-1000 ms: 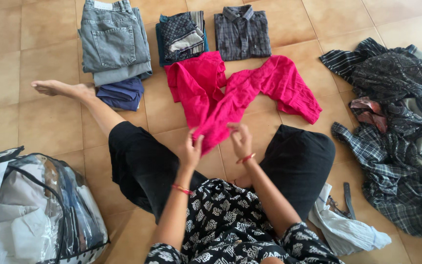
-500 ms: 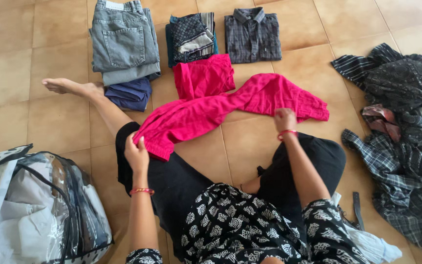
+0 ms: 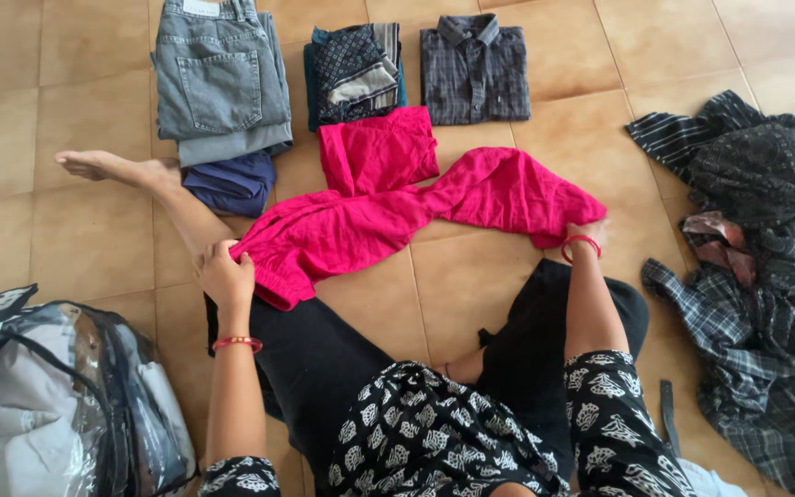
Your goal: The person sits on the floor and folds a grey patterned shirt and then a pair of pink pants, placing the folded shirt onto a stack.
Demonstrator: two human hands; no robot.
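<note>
Holding a bright pink garment (image 3: 388, 221) stretched across the tiled floor (image 3: 94, 239) in front of my crossed legs, I grip one end in each hand. My left hand (image 3: 224, 273) is closed around the bunched, gathered end, which rests over my left knee. My right hand (image 3: 589, 236) is at the far end beside my right knee; its fingers are mostly hidden behind my wrist and the cloth, so I cannot tell how firmly they are closed.

I judge the cloth to be light, thin and very soft: it sags and wrinkles between my hands and would slump wherever unsupported. It looks neither slippery nor fragile. The edges and corners seem the best places to pinch it, keeping it taut.

Just beyond it lies a folded pink piece (image 3: 377, 150), then folded grey jeans (image 3: 221, 78), a patterned folded stack (image 3: 353, 72) and a dark checked shirt (image 3: 476, 66). A heap of dark unfolded clothes (image 3: 756, 239) sits to my right, and a clear zip bag (image 3: 57, 396) to my left.
</note>
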